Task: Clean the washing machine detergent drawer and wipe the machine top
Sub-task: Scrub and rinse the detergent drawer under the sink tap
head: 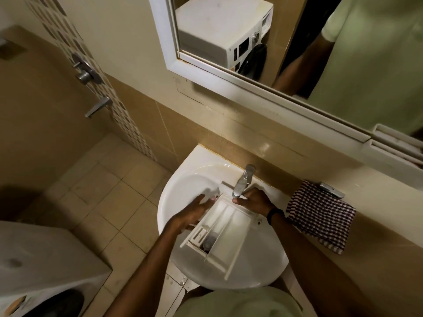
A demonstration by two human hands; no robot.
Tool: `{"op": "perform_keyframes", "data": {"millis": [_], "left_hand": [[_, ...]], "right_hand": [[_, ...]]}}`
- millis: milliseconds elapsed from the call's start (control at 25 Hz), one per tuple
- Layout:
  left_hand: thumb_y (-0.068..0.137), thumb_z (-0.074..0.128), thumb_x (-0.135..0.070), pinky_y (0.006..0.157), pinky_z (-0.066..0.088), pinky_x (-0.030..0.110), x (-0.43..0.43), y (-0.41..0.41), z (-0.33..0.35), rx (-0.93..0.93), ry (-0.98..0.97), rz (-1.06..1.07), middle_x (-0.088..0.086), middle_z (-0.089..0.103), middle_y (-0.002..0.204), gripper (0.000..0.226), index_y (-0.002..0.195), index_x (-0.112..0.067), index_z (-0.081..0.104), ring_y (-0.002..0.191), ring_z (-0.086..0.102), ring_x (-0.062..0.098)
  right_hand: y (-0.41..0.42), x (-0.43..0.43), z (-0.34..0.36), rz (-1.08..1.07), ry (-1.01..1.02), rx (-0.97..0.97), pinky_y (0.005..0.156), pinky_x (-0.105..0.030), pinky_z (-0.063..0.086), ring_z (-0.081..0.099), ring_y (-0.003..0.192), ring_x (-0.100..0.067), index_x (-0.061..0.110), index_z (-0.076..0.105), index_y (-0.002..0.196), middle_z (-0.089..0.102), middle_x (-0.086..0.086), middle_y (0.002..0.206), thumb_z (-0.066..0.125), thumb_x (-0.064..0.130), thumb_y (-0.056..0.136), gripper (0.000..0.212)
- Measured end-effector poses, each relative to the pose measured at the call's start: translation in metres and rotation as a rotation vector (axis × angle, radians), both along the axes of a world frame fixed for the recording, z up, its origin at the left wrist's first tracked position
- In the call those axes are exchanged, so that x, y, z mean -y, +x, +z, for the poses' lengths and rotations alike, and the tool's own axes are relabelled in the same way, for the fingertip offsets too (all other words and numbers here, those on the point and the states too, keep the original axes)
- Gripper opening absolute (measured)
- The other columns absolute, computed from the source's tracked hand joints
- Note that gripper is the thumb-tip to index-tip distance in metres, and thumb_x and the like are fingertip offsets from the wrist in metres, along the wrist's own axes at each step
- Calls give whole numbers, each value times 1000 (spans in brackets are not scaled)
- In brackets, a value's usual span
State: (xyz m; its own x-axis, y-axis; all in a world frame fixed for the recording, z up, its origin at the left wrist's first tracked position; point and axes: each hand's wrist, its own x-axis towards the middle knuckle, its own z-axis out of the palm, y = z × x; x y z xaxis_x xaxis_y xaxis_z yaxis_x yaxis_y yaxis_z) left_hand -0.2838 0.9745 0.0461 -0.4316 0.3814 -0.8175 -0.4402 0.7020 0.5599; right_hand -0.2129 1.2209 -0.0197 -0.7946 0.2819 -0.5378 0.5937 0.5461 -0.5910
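Observation:
The white plastic detergent drawer [225, 232] lies tilted in the white sink [180, 188], its compartments facing up, under the chrome tap [242, 181]. My left hand [196, 211] lies flat against the drawer's left side, fingers straight and reaching toward its far end. My right hand [254, 201] grips the drawer's far right corner just below the tap spout. The washing machine top [41, 252] is at the lower left, behind my left arm.
A checked cloth [320, 216] hangs over the ledge right of the sink. A mirror [263, 37] above reflects the machine and my shirt. Shower fittings [85, 72] are on the left wall; tiled floor lies between sink and machine.

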Motion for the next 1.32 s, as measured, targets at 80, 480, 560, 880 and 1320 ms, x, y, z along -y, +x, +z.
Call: {"op": "perform_keyframes", "data": {"millis": [80, 480, 560, 880, 1320], "left_hand": [[97, 44, -71, 117, 29, 39, -33, 4, -13, -49, 57, -114, -7, 26, 165, 83, 163, -31, 15, 153, 27, 23], [87, 28, -76, 104, 48, 44, -50, 15, -79, -403, 65, -259, 11, 68, 130, 84, 134, -16, 63, 120, 62, 32], [85, 33, -71, 97, 51, 43, -52, 9, -77, -396, 24, -277, 15, 70, 118, 79, 120, -9, 66, 111, 65, 35], [89, 55, -32, 100, 52, 40, -57, 15, -75, -405, -17, -263, 16, 67, 130, 51, 135, -9, 60, 118, 63, 36], [96, 60, -25, 105, 49, 36, -62, 18, -72, -416, 8, -195, 10, 67, 134, 44, 139, -14, 60, 123, 63, 31]], "right_hand": [[-3, -1, 2, -10, 28, -12, 81, -31, 53, 68, 96, -16, 14, 76, 97, 75, -2, 99, 75, 58, 79, 48], [47, 61, -11, -278, 621, -442, 108, -40, 43, 54, 127, -32, 7, 67, 125, 61, -15, 132, 69, 9, 91, 34], [63, 72, -9, -214, 605, -477, 105, -35, 45, 54, 123, -30, 5, 67, 125, 61, -15, 129, 71, 2, 87, 38], [53, 82, -8, 156, 345, -343, 119, -31, 29, 42, 142, -27, 2, 49, 144, 45, -12, 151, 54, 8, 99, 45], [45, 84, -8, 173, 315, -352, 121, -27, 7, 25, 151, -23, 8, 34, 154, 30, -8, 160, 7, 53, 101, 74]]}}
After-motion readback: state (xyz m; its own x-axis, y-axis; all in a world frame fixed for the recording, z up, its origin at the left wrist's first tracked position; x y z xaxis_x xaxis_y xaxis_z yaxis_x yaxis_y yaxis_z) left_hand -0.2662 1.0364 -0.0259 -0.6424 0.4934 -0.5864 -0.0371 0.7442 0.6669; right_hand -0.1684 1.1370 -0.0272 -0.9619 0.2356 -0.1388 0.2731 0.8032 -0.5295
